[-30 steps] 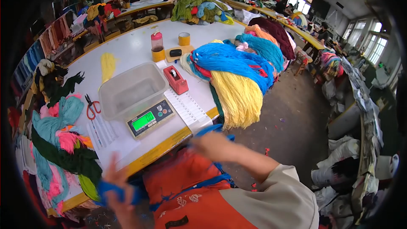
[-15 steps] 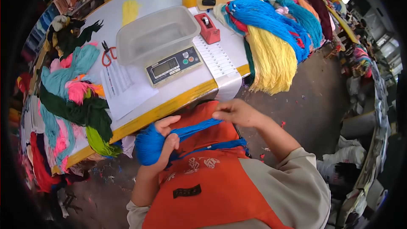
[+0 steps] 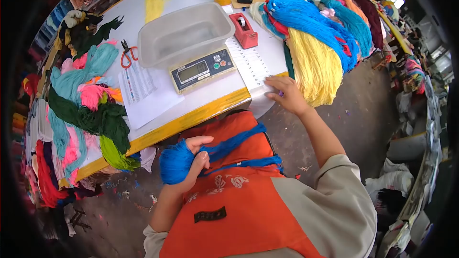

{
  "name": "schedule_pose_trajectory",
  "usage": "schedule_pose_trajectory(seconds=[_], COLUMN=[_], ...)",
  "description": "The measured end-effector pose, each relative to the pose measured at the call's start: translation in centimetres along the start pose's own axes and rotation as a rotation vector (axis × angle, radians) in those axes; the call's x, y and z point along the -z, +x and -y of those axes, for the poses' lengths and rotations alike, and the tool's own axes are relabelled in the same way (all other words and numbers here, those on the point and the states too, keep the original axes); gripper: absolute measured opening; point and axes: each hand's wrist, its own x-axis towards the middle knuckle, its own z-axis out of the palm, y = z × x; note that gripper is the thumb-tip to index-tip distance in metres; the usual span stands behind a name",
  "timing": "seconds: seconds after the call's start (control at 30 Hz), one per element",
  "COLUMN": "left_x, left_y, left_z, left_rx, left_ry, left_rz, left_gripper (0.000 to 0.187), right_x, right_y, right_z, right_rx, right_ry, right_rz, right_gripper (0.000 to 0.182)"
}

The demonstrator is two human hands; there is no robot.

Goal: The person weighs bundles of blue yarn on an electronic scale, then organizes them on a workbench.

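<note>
Left hand (image 3: pixel 193 155) clenched, right hand (image 3: pixel 284 94) outstretched

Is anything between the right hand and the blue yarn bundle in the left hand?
Nothing visible. The right hand rests on the label sheet at the table edge; the left hand holds the blue yarn bundle below the table, in front of the orange apron. Open space lies between them.

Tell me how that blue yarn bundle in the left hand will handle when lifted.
The blue yarn bundle probably flops: its tail drapes slack across the apron. Likely light, since the left hand alone holds it. Loose strands may snag.
</note>
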Motion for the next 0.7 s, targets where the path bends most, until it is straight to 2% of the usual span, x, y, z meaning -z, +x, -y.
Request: schedule_pose_trajectory(seconds=[0.13,0.2,0.23,0.3,0.37,0.43,0.5,0.6,0.67,0.7], left_x=[-0.4,-0.7,-1.0,-1.5,-1.4,-1.6,-1.6,-1.9,-1.9,-1.6], left_y=[0.4,0.7,0.9,1.1,0.1,1.0,1.3,1.4,1.4,1.4], left_z=[0.2,0.2,0.3,0.6,0.2,-0.2,0.4,1.2,1.3,1.7], left_rx=[0.001,0.003,0.002,-0.062,0.015,0.032,0.019,0.014,0.021,0.000], left_ry=[0.000,0.013,0.013,0.034,0.074,0.104,0.094,0.065,0.074,0.056], left_rz=[0.022,0.058,0.061,0.043,0.027,0.042,0.039,-0.006,-0.020,-0.014], left_gripper=[0.029,0.029,0.029,0.030,0.028,0.027,0.027,0.029,0.027,0.032], right_x=[0.6,1.4,1.2,-0.2,-2.0,-0.9,-0.6,-1.4,-1.6,-1.0], right_y=[0.2,0.9,1.0,1.0,0.4,0.8,0.6,-0.3,-0.7,-1.0], right_z=[-0.7,-0.1,-0.4,-1.5,-2.0,-2.6,-2.1,-1.2,-1.0,0.8], right_rx=[-0.046,-0.258,-0.260,0.018,-0.006,-0.002,-0.019,-0.087,0.045,-0.026], right_ry=[0.154,0.324,0.323,0.120,0.169,0.164,0.168,0.179,0.152,0.070], right_rz=[0.049,0.074,0.072,-0.120,-0.098,-0.122,-0.194,-0.272,-0.376,-0.425], right_gripper=[0.039,0.034,0.034,0.032,0.029,0.025,0.025,0.015,0.013,0.011])
